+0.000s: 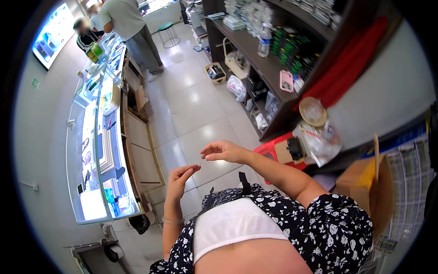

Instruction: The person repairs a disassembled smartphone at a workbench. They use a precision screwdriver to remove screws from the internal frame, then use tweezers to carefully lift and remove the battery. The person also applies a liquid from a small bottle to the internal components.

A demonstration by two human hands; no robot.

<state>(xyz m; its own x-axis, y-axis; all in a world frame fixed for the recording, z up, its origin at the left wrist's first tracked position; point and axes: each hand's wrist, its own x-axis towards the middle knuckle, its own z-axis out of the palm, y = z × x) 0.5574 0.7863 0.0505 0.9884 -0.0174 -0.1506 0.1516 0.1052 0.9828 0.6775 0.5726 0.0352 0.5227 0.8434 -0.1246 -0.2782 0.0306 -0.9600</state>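
Both of my hands are raised in front of my body, above the tiled floor (pixel 196 109). My left hand (pixel 181 179) is nearer the glass counter, its fingers stretched out and pointing right, with nothing in them. A little farther forward, my right hand (pixel 223 151) is open too, its fingers loosely curved toward the left and holding nothing. A small gap separates the fingertips of the two hands. Closest to my right forearm is a red plastic stool (pixel 262 150) with a brown board and a black object on it.
A lit glass display counter (pixel 98 150) runs along the left. Dark shelves (pixel 255 55) at right hold a water bottle (pixel 264 40) and boxes. A cardboard box (pixel 360 182) stands by my right elbow. Ahead are a person (pixel 130 27) and a green-topped stool (pixel 165 27).
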